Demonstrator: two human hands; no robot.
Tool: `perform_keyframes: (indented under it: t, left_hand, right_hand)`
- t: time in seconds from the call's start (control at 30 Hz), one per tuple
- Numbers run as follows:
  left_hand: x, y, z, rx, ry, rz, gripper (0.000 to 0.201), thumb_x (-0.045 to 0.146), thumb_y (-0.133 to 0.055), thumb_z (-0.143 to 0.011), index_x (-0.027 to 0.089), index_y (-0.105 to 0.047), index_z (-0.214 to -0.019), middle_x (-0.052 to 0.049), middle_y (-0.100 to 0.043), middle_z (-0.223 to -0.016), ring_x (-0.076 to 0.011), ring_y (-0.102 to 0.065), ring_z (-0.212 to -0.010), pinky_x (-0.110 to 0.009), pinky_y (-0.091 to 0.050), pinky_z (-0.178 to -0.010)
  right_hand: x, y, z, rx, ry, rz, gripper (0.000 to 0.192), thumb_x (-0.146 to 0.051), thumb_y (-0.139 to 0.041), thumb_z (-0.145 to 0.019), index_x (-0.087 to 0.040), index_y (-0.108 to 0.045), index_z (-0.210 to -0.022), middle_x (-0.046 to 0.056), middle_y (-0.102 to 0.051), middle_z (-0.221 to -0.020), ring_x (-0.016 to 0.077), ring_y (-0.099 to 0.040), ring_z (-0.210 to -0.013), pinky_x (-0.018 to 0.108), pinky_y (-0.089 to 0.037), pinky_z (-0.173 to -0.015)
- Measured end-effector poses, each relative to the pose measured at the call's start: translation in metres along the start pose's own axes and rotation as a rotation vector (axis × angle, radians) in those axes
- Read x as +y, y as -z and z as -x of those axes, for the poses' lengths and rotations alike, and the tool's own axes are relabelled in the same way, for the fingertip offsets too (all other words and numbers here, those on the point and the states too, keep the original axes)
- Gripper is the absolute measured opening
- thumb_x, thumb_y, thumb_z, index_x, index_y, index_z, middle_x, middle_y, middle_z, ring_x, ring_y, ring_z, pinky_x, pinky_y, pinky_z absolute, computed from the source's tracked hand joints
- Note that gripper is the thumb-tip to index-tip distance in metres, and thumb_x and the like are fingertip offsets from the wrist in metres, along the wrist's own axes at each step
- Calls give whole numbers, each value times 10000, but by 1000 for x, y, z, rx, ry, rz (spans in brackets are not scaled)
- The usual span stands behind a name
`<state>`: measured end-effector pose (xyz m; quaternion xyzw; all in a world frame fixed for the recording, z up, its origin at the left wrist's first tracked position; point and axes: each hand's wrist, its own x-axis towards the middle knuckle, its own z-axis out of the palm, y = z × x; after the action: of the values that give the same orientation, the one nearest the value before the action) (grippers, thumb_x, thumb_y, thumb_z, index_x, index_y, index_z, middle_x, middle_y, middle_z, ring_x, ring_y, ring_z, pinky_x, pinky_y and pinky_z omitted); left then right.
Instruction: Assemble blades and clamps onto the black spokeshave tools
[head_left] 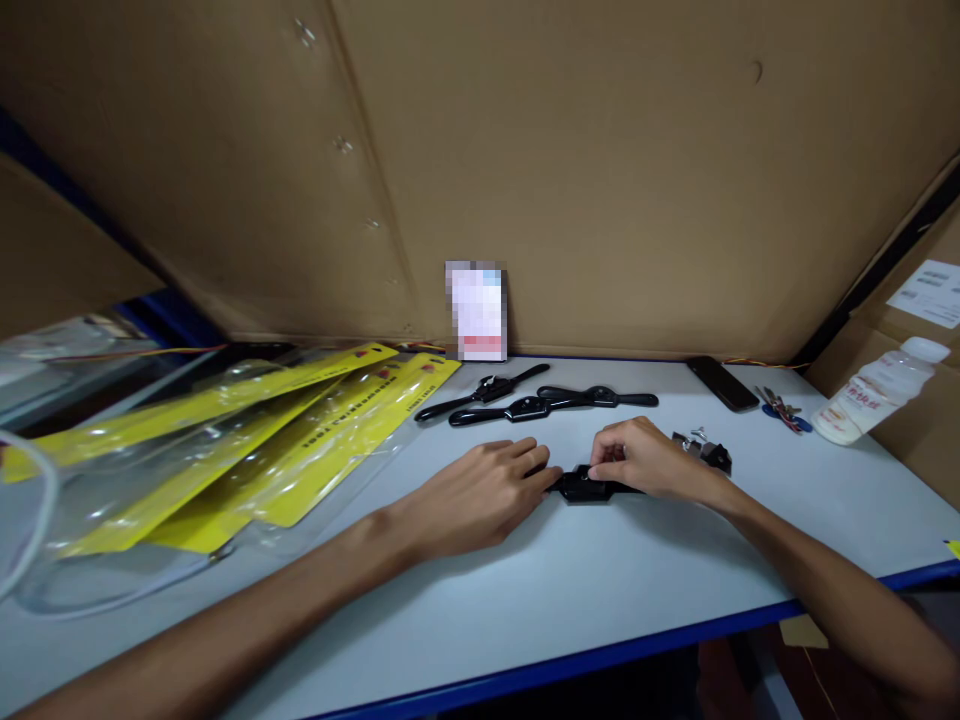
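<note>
A black spokeshave [586, 487] lies flat on the grey table in front of me. Its left handle is under the closed fingers of my left hand [491, 490], which hide most of it. My right hand [637, 455] reaches over the body from the right, thumb and fingertips pinched together at a small bright spot on its middle. What sits between those fingertips is too small to make out. Just behind my right wrist lies a little pile of metal parts [701, 452], partly covered by the hand. More black spokeshaves [529, 407] rest farther back.
Yellow cards in clear plastic packaging [300, 440] spread across the left, near a white cable [112, 605]. A lit screen [478, 315] leans on the cardboard wall [600, 180]. A dark phone [722, 384], keys [781, 408] and a tilted plastic bottle [874, 395] are at the right.
</note>
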<state>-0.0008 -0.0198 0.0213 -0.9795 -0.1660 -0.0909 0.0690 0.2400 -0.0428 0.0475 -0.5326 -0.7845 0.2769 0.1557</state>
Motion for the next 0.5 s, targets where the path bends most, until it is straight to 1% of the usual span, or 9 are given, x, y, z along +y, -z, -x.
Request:
perform_keyframes:
  t: [0.07, 0.1, 0.2, 0.27, 0.33, 0.4, 0.47, 0.5]
  left_hand:
    - [0, 0, 0, -5, 2, 3, 269, 156, -404, -1027, 139, -646, -1144, -76, -609, -887, -230, -579, -817, -349, -476, -672]
    - [0, -1, 0, -7, 5, 7, 263, 158, -407, -1028, 138, -641, -1147, -75, -610, -895, -227, -581, -819, -348, -479, -679]
    - [-1, -1, 1, -16, 14, 4, 257, 167, -411, -1030, 139, -624, -1171, -78, -612, -919, -225, -582, -828, -349, -484, -693]
    - [-1, -1, 1, -26, 14, -2, 259, 171, -410, -1030, 141, -621, -1175, -79, -611, -926, -227, -578, -830, -353, -484, -691]
    - [-2, -2, 1, -30, 13, 0, 260, 175, -407, -1029, 142, -624, -1169, -80, -609, -927, -226, -575, -829, -354, -484, -689]
    - [-2, -2, 2, -18, 13, 10, 268, 181, -397, -1033, 143, -631, -1156, -81, -609, -923, -221, -571, -822, -351, -485, -685]
    - [-2, -3, 2, -4, 14, 15, 281, 185, -381, -1038, 142, -638, -1140, -81, -610, -922, -217, -569, -809, -350, -487, -680]
    - [-2, -3, 2, -1, 14, 13, 285, 186, -375, -1039, 142, -640, -1136, -82, -611, -925, -217, -569, -805, -351, -487, -678]
  right_hand:
    - [4, 5, -1, 44, -8, 52, 53, -187, -727, -842, -185, -722, -790, -24, -665, -695, 113, -551, -641, 246, -351, -621]
    - [6, 10, -2, 89, -15, 85, 42, -202, -713, -858, -187, -726, -821, -13, -682, -725, 120, -564, -659, 249, -355, -623]
    - [17, 30, -3, 248, -61, 207, 117, -203, -629, -910, -184, -727, -850, 17, -711, -783, 146, -592, -710, 262, -363, -629]
    - [29, 44, -2, 286, -114, 321, 157, -178, -598, -910, -183, -726, -819, 33, -718, -782, 166, -607, -735, 273, -355, -630]
    - [42, 54, -2, 238, -187, 443, 177, -146, -587, -888, -186, -729, -789, 52, -726, -791, 188, -624, -774, 284, -344, -628]
    - [55, 59, -1, 152, -230, 501, 167, -124, -597, -854, -191, -735, -787, 61, -731, -809, 200, -638, -800, 287, -338, -623]
    - [64, 61, 0, 83, -232, 499, 130, -130, -646, -807, -204, -747, -844, 53, -731, -816, 200, -645, -798, 282, -339, -616]
    - [67, 60, 0, 62, -224, 491, 150, -143, -670, -788, -213, -750, -893, 45, -729, -818, 197, -645, -790, 278, -344, -617]
